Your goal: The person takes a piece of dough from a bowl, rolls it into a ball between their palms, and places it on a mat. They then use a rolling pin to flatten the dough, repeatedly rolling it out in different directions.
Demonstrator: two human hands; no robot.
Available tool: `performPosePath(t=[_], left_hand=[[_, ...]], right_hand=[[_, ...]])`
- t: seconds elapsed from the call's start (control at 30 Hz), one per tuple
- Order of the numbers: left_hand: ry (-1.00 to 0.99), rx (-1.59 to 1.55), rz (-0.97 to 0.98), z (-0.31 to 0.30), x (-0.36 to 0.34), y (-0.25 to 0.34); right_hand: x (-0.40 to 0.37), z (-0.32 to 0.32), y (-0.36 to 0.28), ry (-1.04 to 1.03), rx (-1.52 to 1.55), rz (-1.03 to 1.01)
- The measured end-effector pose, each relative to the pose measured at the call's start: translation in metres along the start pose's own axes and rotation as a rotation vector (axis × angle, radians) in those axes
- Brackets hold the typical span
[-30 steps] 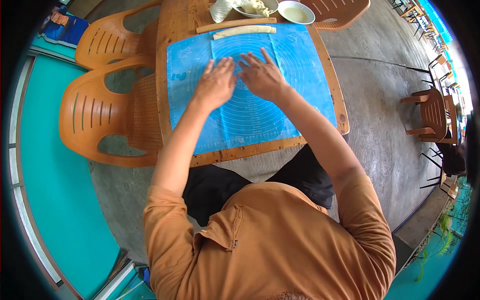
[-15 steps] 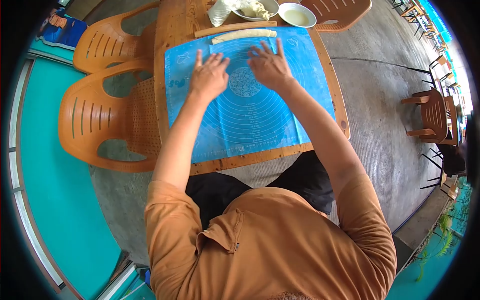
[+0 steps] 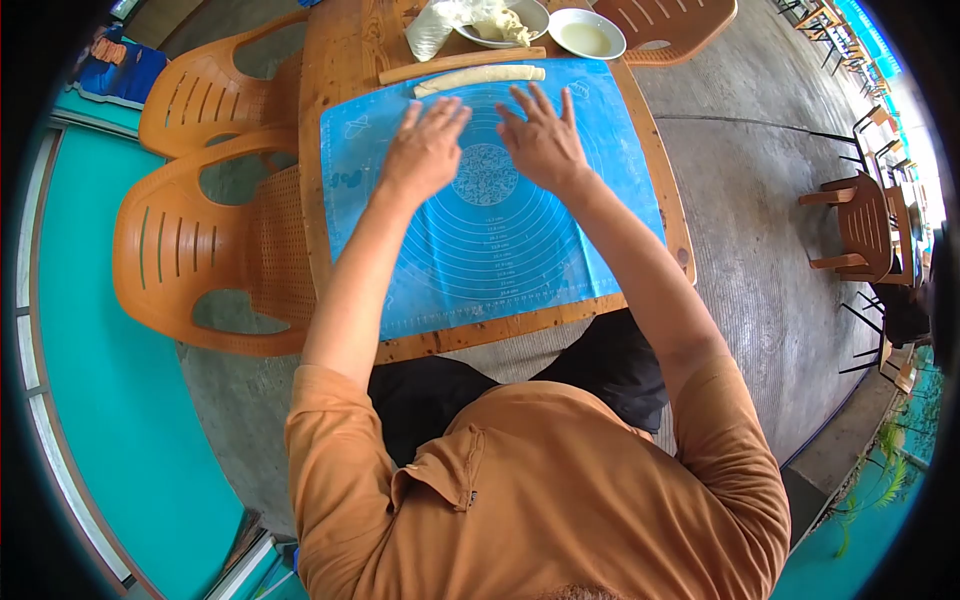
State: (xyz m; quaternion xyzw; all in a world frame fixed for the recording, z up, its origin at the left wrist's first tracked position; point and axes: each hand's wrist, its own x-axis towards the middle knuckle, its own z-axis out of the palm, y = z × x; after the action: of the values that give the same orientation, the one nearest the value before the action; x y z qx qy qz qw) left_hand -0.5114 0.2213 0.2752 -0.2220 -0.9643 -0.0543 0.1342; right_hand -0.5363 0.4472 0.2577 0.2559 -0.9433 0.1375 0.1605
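Note:
A long roll of pale dough [image 3: 480,79] lies crosswise at the far side of a blue baking mat [image 3: 500,265] printed with white rings. My left hand [image 3: 424,148] is over the mat just short of the roll's left end, fingers stretched forward and holding nothing. To the right, my right hand [image 3: 543,137] has its fingers spread, with the tips close to the roll's near side; it too is without anything in it. Just beyond the dough rests a wooden rolling pin [image 3: 462,65].
At the table's [image 3: 345,50] far end are a bowl [image 3: 540,22] with dough-like pieces, a plastic bag of white stuff [image 3: 430,32], and a white plate [image 3: 587,36] with pale liquid. Orange chairs [image 3: 200,240] stand along the left, another [image 3: 665,25] at the back right.
Both hands stay over the mat with fingers out; the left fingers have drawn a little closer together. The view has shifted slightly, and the dough roll now appears a bit more tilted.

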Motion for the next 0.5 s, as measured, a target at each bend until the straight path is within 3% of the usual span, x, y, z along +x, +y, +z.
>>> performPosePath(t=[0.17,0.27,0.3,0.37,0.43,0.5], left_hand=[[-0.124,0.086,-0.052,0.005,0.007,0.006],[-0.029,0.079,-0.056,0.011,0.015,0.004],[-0.031,-0.016,-0.033,0.014,0.017,0.010],[-0.034,-0.111,-0.014,0.016,0.017,0.007],[-0.149,0.094,-0.096,0.004,0.013,-0.006],[-0.134,0.131,-0.120,0.001,0.006,-0.008]], right_hand=[[0.010,0.002,-0.002,-0.014,-0.215,0.210],[0.019,0.015,-0.012,-0.030,-0.070,-0.086],[0.020,0.012,-0.014,-0.025,-0.072,-0.087],[0.018,0.008,-0.018,-0.108,-0.088,0.052],[0.018,-0.005,-0.011,-0.096,-0.180,0.117],[0.009,-0.012,-0.004,0.001,-0.088,0.155]])
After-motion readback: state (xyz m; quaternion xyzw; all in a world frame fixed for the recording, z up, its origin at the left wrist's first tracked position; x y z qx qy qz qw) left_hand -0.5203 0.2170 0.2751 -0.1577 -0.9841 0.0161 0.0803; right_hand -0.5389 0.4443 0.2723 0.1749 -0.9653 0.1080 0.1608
